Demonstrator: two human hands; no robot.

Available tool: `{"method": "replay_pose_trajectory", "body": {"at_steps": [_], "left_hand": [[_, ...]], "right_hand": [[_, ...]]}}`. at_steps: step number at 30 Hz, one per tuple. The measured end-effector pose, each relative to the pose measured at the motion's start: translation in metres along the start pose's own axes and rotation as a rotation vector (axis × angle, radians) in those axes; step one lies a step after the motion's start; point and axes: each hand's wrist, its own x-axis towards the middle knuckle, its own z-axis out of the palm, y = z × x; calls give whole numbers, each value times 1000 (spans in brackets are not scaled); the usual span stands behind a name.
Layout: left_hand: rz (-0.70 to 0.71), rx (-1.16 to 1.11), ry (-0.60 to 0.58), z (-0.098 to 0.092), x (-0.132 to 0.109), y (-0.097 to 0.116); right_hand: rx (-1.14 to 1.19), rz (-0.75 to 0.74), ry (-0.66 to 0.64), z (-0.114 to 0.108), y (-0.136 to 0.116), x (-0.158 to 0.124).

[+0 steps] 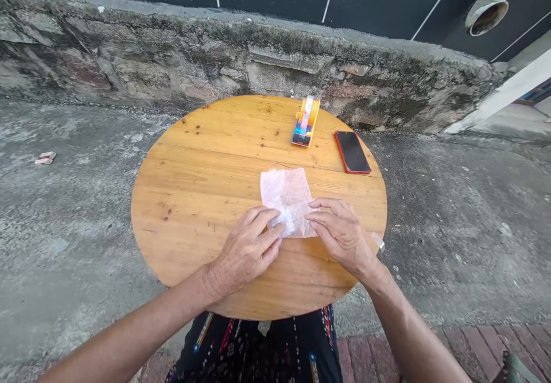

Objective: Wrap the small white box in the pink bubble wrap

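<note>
A translucent pinkish sheet that looks like bubble wrap lies on the round wooden table, in front of me. Its near part is folded over and bunched, with a whitish-blue patch showing through; whatever may be inside cannot be made out. My left hand has its curved fingertips on the near left side of the wrap. At the right edge, my right hand takes the wrap between its fingers and thumb. Both hands stay low, close to the tabletop.
A yellow and blue tape dispenser stands toward the table's back. Right of it lies a red-edged phone. A small strip of clear tape hangs at the right table edge. Behind runs a low stone wall. A crumpled packet lies on the ground.
</note>
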Motion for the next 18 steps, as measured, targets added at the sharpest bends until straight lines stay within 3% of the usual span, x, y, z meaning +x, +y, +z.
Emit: {"method": "replay_pose_trajectory", "body": {"at_steps": [7,13,18], "left_hand": [[79,-13,-22,4,3,-3],[92,-16,-31,4,4,-5],[70,16,-15,2,4,-4]], "right_hand": [[1,59,15,-9,-1,0],[-30,53,-135,2,-4,24],[13,184,-183,13,1,22]]}}
